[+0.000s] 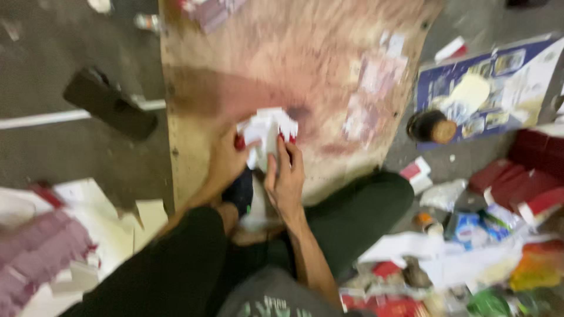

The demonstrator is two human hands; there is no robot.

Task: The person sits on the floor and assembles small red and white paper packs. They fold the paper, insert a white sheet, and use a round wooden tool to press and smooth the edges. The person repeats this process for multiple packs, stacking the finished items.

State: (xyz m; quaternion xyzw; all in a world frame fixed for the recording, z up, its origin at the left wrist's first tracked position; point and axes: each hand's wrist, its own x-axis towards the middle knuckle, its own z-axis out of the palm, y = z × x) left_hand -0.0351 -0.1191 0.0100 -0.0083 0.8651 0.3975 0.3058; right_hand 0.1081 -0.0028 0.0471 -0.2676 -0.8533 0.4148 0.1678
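Both hands meet at the near edge of a stained plywood board, clamped on a small white-and-red folded card piece that sits just above the frame's centre. The left hand grips it from nine o'clock with the fingers curled round its side; the right hand pinches it from five o'clock, thumb and fingers pressed on the lower corner. The picture is blurred, so whether the piece is a flat sheet or a half-formed little box cannot be told. The step in hand looks like folding or shaping the card between the fingers. Any further crease would call for a firm pinch along the edge while the other hand steadies it. Red cartons lie at three o'clock, a pink paper stack at eight o'clock.
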